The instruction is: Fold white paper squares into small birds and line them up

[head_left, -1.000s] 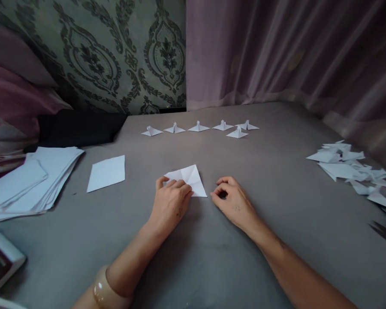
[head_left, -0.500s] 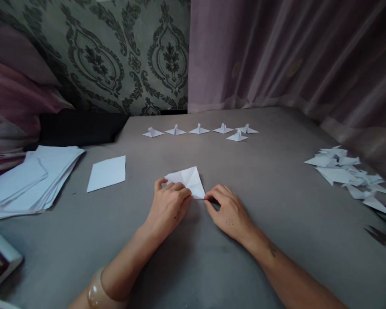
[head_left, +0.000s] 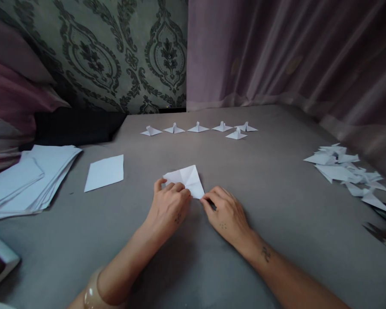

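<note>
A creased white sheet of paper (head_left: 189, 177) lies on the grey surface in front of me, its near edge partly hidden by my fingers. My left hand (head_left: 172, 199) rests over its left and near side, fingers curled, thumb and fingertips pinching the near edge. At the near right corner, my right hand (head_left: 223, 210) pinches the paper between thumb and index finger. To the left lies a flat white paper square (head_left: 104, 173), apart from both hands.
Several folded paper birds (head_left: 197, 127) stand in a row at the back. A heap of folded papers (head_left: 337, 165) lies at the right, near scissors (head_left: 381, 236). At the left is a stack of white sheets (head_left: 51, 171), with black cloth (head_left: 77, 126) behind it.
My right hand has turned slightly at the wrist and shifted a little left while pinching the paper's corner. My left hand stays nearly in place. The view has shifted slightly.
</note>
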Demonstrator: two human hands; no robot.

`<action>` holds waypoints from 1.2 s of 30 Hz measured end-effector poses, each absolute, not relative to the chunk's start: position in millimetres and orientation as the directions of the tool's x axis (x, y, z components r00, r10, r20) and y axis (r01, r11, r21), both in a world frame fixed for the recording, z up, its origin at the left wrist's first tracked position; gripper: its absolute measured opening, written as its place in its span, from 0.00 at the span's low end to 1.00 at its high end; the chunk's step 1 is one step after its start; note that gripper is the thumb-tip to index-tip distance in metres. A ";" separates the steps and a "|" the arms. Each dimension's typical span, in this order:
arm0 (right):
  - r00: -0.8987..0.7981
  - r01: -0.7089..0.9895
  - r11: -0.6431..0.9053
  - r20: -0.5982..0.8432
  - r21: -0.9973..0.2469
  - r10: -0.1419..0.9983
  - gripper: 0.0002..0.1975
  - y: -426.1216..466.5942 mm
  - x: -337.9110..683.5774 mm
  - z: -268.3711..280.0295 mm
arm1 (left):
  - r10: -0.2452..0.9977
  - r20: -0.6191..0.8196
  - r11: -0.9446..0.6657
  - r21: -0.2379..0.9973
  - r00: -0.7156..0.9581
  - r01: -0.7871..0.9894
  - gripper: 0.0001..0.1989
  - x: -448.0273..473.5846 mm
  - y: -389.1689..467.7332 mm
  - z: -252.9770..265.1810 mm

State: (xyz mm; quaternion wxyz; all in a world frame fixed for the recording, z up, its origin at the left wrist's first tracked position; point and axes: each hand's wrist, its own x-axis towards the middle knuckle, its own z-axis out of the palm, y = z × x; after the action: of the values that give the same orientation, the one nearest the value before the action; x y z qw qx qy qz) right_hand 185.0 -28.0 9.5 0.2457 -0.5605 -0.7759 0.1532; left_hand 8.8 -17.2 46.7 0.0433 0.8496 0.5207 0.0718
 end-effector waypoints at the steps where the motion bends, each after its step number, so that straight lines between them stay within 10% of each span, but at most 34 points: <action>1: -0.242 0.800 0.314 0.204 -0.512 0.949 0.06 -27.0 184.5 8.8 | 0.892 0.088 -0.451 0.141 0.443 0.881 0.14 9.3 -16.7 45.5; 17: -0.159 0.846 0.184 0.093 -0.500 0.983 0.09 -20.8 177.7 11.6 | 0.923 0.069 -0.385 0.144 0.378 0.912 0.13 15.4 -12.0 42.0; 36: -0.157 0.645 0.005 -0.125 -0.764 0.980 0.05 1.2 206.1 13.4 | 0.909 0.060 -0.416 0.102 0.412 0.904 0.12 15.4 -10.1 40.6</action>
State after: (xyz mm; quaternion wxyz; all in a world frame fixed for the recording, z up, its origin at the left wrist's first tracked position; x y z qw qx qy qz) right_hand 206.1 1.2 13.4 0.2324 -0.6062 -0.6699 0.3602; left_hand 15.4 -10.1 40.6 0.0270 0.8397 0.5397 0.0528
